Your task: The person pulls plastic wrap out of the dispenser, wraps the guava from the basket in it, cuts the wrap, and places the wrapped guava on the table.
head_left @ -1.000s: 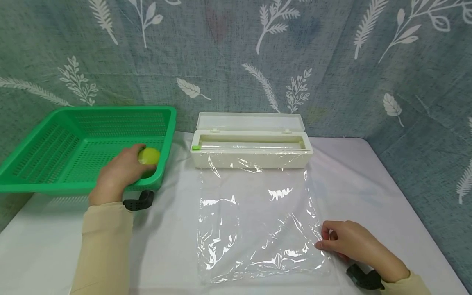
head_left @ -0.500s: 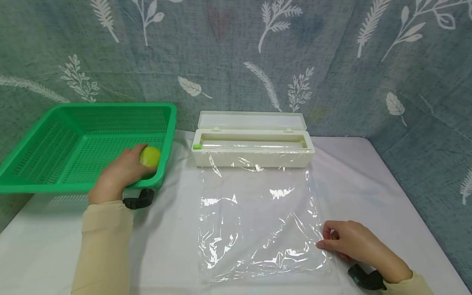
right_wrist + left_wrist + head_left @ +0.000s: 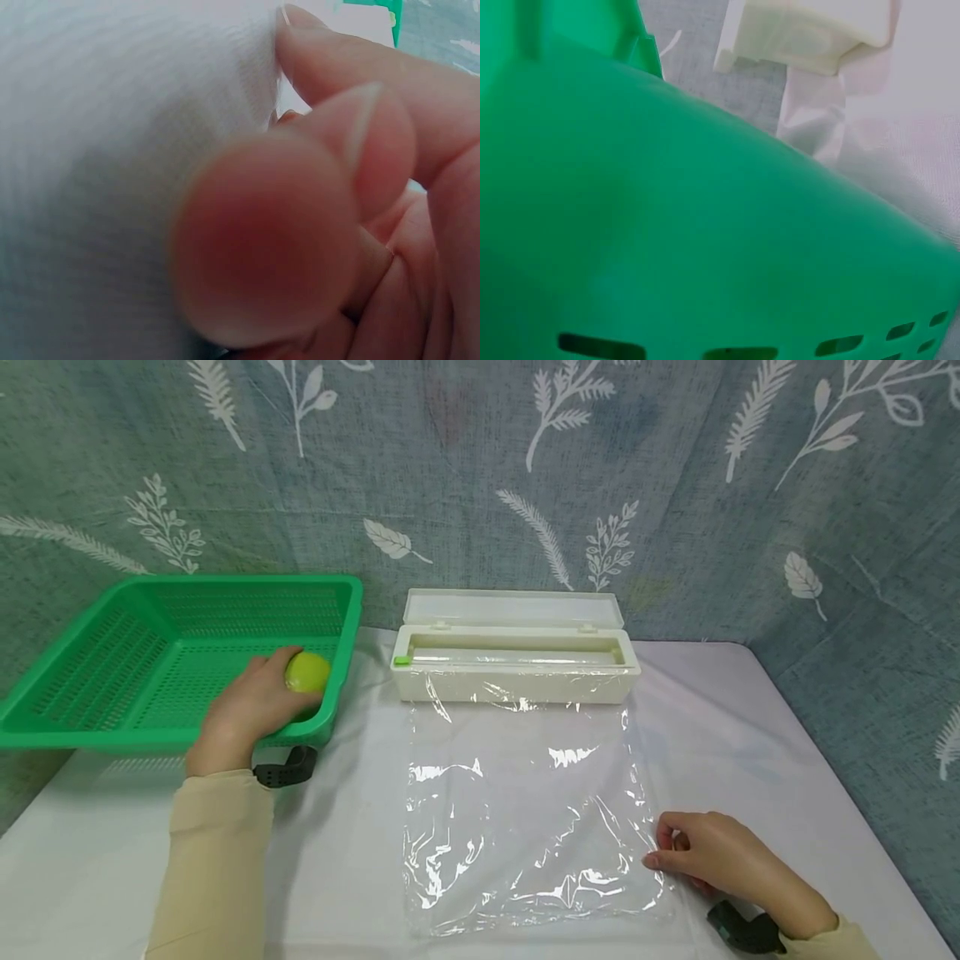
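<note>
My left hand (image 3: 258, 702) reaches over the near rim of the green basket (image 3: 347, 647), gripping a yellow-green round thing (image 3: 308, 672) between thumb and fingers. Its exact kind is unclear. In the left wrist view the basket's wall (image 3: 705, 217) fills most of the picture and hides the fingers. A sheet of plastic wrap (image 3: 517, 802) lies on the table, drawn out from a white dispenser box (image 3: 516, 685). At the sheet's right edge rests my right hand (image 3: 716, 852), fingers loosely curled, thumb tip at the film. The right wrist view shows its curled fingertips (image 3: 262, 240) close to the cloth.
The dispenser's lid (image 3: 513, 607) stands raised, and a small green slider (image 3: 402, 661) sits at the left end of its front edge. A white cloth (image 3: 750, 718) covers the table. Behind hangs a patterned grey-green curtain (image 3: 465, 468).
Within the basket, the yellow-green thing shifts very slightly up and right with my left hand. My right hand, the film and the dispenser keep their places; the view itself sways a little.
</note>
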`<state>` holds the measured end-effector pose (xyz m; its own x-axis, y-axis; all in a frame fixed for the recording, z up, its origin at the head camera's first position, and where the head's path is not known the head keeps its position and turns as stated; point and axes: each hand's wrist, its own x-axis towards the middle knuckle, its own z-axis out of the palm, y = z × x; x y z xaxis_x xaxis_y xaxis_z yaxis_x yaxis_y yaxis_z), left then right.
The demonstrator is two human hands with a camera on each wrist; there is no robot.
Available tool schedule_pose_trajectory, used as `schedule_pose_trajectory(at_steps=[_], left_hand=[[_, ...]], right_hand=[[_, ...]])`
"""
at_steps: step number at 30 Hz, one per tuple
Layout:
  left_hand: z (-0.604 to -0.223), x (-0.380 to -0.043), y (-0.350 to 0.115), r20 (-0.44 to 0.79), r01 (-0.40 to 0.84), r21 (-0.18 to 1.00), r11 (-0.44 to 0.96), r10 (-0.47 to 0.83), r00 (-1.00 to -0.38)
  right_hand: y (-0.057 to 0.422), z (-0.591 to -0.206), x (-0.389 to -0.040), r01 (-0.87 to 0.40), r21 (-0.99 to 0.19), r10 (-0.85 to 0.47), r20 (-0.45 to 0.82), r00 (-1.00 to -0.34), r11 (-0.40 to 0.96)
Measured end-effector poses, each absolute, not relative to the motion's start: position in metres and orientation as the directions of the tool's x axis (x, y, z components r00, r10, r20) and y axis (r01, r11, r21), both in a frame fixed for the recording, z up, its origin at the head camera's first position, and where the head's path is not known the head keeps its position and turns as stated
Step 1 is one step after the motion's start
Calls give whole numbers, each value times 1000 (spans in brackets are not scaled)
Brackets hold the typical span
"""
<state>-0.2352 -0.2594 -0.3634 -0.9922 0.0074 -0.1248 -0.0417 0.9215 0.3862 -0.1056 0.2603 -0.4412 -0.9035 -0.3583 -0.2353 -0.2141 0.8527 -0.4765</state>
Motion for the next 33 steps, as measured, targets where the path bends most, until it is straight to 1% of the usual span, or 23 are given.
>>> schedule_pose_trajectory(at_steps=[3,10,20,27,33], left_hand=[[-363,-235,-260,-113,-35,384,923,10,-994],[-361,-235,-257,-160,-42,364,931,19,-987],[-360,-235,-257,-141,-34,345,938,16,-990],[-360,-237,-256,-188,-23,345,938,45,-981],[-356,-234,-255,-158,-46,309,950,3,-987]], right_hand=[[260,-441,-106,-212,-476,-356,-235,-904,854],[260,-441,-106,-187,-471,-334,-249,-909,862],[261,-442,-105,-218,-465,-353,-225,-908,858],[263,-442,-105,-240,-455,-363,-203,-910,857],[263,-443,-105,-233,-464,-362,-210,-908,854]])
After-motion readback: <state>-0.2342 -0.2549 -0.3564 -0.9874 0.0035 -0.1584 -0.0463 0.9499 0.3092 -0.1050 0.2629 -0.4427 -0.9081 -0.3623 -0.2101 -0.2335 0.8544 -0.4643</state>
